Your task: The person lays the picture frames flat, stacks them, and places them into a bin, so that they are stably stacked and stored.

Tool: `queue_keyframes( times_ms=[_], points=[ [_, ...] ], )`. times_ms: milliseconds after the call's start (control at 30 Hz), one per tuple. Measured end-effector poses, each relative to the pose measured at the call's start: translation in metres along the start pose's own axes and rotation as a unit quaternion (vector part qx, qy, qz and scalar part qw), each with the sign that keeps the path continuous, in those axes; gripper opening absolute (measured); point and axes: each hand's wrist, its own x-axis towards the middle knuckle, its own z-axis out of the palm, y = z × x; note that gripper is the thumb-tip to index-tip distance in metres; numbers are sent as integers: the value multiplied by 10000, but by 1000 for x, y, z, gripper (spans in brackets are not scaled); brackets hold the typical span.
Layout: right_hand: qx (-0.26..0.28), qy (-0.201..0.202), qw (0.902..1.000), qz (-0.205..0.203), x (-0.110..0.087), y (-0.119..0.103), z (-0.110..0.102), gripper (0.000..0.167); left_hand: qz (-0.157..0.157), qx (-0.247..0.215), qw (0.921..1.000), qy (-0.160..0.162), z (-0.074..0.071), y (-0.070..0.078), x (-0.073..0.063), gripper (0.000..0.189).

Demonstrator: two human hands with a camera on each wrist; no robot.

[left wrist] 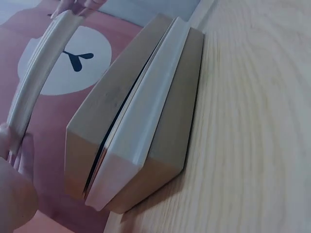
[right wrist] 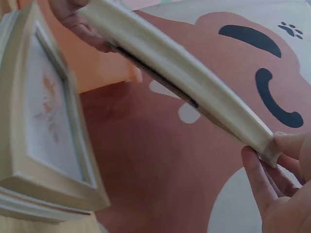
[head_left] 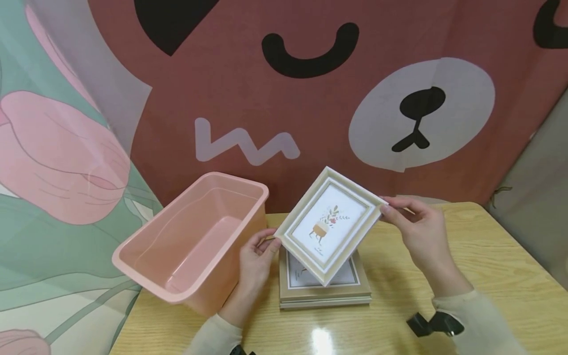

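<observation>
A cream picture frame [head_left: 330, 224] with a plant-pot print is held tilted in the air between both hands. My left hand [head_left: 257, 259] pinches its left corner, and my right hand [head_left: 419, 231] pinches the right corner. Below it lies a stack of picture frames [head_left: 326, 296] on the table, partly covered by the raised one. From the side, the left wrist view shows the stacked frames [left wrist: 131, 116] in tan and white layers. In the right wrist view the raised frame [right wrist: 189, 73] is seen edge-on, apart from the stack.
A pink plastic bin [head_left: 191, 236] stands on the table just left of the stack, beside my left forearm. The wooden table [head_left: 479, 256] extends to the right. Behind it hangs a cloth [head_left: 248, 98] printed with a bear's face.
</observation>
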Motion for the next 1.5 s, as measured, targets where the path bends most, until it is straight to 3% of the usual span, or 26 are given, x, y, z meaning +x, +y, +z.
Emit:
queue_keyframes(
  times_ms=[233, 400, 533, 733, 1133, 1500],
  points=[
    [13, 258, 9993, 257, -11, 9, -3, 12, -511, -88, 9966, 643, 7, -1, -1, 29],
    [123, 391, 9986, 343, -18, 12, -2, 10, -414, -181, 9941, 989, 12, 0, -1, 28],
    [235, 484, 9981, 313, -26, 15, 0, 13, -260, -170, 9937, 1077, 15, 2, -1, 29],
    [353, 850, 9952, 322, -38, 18, 6, 13, -66, -47, 9958, 911, 16, 3, -2, 33],
    [-349, 1494, 9850, 792, -60, 26, 11, 14, 195, 661, 9969, 367, 12, 7, 2, 41],
    [-659, 1521, 9779, 1273, -82, 39, 15, 14, 212, 1210, 9923, 138, 8, 4, 10, 40]
  ],
)
